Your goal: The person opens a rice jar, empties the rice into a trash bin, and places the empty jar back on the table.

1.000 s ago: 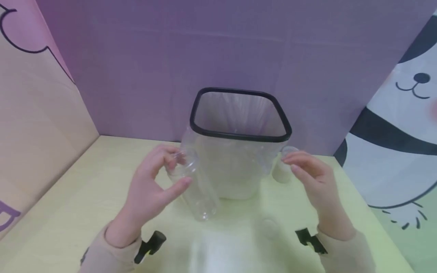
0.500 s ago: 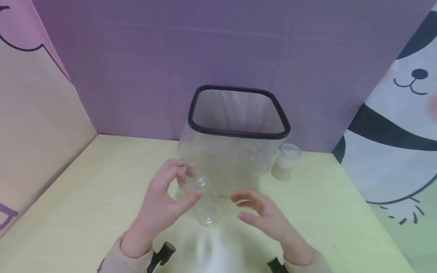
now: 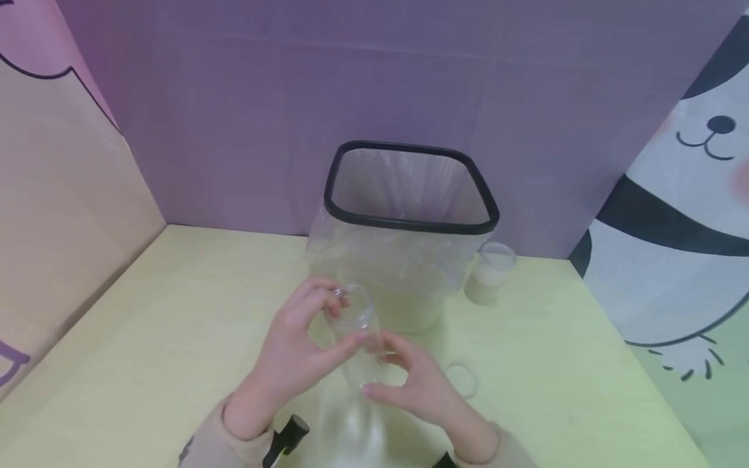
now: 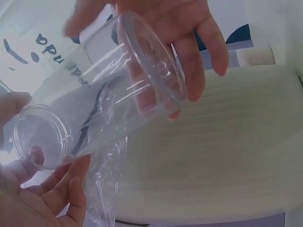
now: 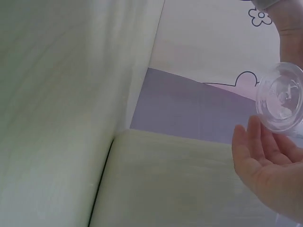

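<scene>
Clear plastic made up the cup [image 3: 357,372], which was tilted above the table [image 3: 228,286], in front of the black-rimmed, bag-lined bin [image 3: 409,225]. The left hand [image 3: 298,344] pinched it near its mouth, thumb and fingers a little apart; the right hand [image 3: 420,385] held its lower end, thumb and fingers curved about the base. A filled cup [image 3: 487,281] stood just right of the bin.
</scene>
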